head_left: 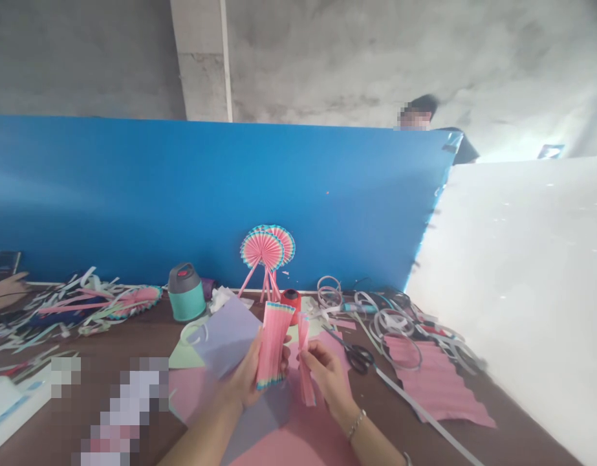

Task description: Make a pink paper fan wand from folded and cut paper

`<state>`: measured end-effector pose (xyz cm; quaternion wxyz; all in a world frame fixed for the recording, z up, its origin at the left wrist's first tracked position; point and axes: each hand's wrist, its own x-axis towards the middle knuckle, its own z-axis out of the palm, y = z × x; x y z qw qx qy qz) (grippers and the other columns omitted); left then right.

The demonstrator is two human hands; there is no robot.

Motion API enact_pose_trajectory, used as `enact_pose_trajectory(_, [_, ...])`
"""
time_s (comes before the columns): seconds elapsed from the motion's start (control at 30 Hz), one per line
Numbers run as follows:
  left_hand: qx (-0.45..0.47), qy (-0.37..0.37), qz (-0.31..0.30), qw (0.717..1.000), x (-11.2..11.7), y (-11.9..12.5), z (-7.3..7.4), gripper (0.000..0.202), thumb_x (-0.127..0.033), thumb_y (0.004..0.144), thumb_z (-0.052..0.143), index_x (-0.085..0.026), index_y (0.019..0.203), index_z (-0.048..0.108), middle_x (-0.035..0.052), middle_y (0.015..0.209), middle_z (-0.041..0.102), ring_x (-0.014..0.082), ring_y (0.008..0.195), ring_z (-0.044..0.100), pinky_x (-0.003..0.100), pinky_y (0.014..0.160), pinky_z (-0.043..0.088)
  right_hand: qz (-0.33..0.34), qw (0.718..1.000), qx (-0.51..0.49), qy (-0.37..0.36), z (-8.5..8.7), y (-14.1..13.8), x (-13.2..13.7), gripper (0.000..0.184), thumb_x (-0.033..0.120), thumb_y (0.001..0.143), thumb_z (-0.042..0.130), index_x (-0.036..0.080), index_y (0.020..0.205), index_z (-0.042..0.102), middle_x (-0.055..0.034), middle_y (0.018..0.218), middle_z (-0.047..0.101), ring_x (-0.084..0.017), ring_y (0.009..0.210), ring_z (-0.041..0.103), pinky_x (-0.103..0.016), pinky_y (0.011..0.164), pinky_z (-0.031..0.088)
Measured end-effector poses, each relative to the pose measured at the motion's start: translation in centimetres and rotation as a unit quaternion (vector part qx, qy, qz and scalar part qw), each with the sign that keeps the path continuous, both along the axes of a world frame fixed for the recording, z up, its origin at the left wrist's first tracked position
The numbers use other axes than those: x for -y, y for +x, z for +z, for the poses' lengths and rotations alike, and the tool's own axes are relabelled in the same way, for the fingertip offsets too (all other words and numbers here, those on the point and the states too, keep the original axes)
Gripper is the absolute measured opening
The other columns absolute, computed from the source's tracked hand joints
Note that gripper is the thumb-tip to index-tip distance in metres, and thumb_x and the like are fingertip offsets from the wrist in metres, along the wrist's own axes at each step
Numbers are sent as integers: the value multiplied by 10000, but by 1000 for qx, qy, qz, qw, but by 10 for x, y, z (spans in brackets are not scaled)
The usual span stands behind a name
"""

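My left hand (249, 369) is wrapped round a bundle of pleated pink paper (276, 343) with blue, green and yellow edging at its top and bottom. Just to its right, my right hand (322, 372) pinches a narrow strip of folded pink paper (304, 382), held upright. A small gap shows between the bundle and the strip. Beneath both hands lie overlapping purple paper (225, 330) and pink paper (298, 440) sheets. Black-handled scissors (359, 358) rest on the table by my right hand.
Finished pink paper fans (262, 250) stand against the blue partition (147, 194). A teal canister (186, 294) is at left of them. Paper strips (85, 298) lie heaped at left, with more coils (395, 327) and a creased pink sheet (438, 382) at right. A co-worker's hand (10, 288) shows far left.
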<state>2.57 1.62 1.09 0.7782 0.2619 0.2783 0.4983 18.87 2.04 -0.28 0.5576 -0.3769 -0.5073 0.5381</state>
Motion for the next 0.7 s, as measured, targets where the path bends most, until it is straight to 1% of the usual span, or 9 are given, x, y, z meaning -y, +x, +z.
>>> enact_pose_trajectory(0.13, [-44, -46, 19, 998, -3, 3, 1, 484, -555, 851, 533, -105, 996, 639, 35, 701, 640, 108, 542, 584, 215, 530, 458, 19, 999, -23, -20, -2, 1, 1, 348, 507, 643, 767, 191, 641, 620, 8, 629, 561, -135, 583, 480, -249, 572, 404])
enact_pose_trajectory(0.23, [-65, -44, 42, 996, -5, 5, -3, 395, -488, 848, 579, -117, 973, 630, 34, 722, 649, 100, 550, 580, 207, 530, 447, 28, 998, -42, -39, -2, 2, 1, 335, 486, 629, 785, 185, 644, 638, 14, 629, 566, -128, 593, 489, -240, 587, 411])
enact_pose_trajectory(0.37, [-88, 19, 66, 994, -8, 5, -11, 273, -410, 809, 651, -147, 879, 633, 18, 707, 632, 102, 592, 570, 199, 554, 428, 33, 996, -60, -63, 3, 1, 3, 328, 469, 583, 814, 184, 629, 659, 16, 610, 568, -129, 581, 491, -243, 576, 423])
enact_pose_trajectory(0.5, [-145, 85, 85, 982, -7, 4, -11, 272, -396, 732, 724, -158, 836, 643, 25, 753, 645, 118, 670, 581, 202, 574, 414, 59, 991, -92, -75, 5, 0, 5, 277, 403, 590, 823, 186, 594, 651, 30, 585, 564, -123, 569, 501, -240, 584, 434])
enact_pose_trajectory(0.57, [-163, 87, 102, 977, -5, 5, -8, 288, -401, 705, 740, -157, 826, 647, 19, 741, 645, 107, 610, 558, 209, 549, 399, 76, 987, -115, -83, 3, 1, 5, 243, 369, 613, 817, 191, 597, 651, 31, 596, 580, -126, 584, 526, -244, 607, 447])
enact_pose_trajectory(0.63, [-186, 84, 117, 972, -2, 6, -5, 286, -403, 707, 732, -150, 809, 647, -16, 615, 601, 76, 477, 472, 209, 499, 360, 97, 982, -138, -86, 1, 1, 6, 209, 357, 638, 805, 199, 636, 669, 21, 630, 615, -143, 617, 567, -263, 649, 466])
enact_pose_trajectory(0.7, [-192, 78, 111, 972, 0, 8, -2, 282, -412, 719, 717, -151, 793, 639, -62, 483, 507, 57, 399, 384, 204, 465, 319, 117, 978, -150, -83, 0, 0, 7, 193, 356, 651, 798, 200, 672, 686, 4, 667, 651, -163, 648, 601, -292, 693, 481])
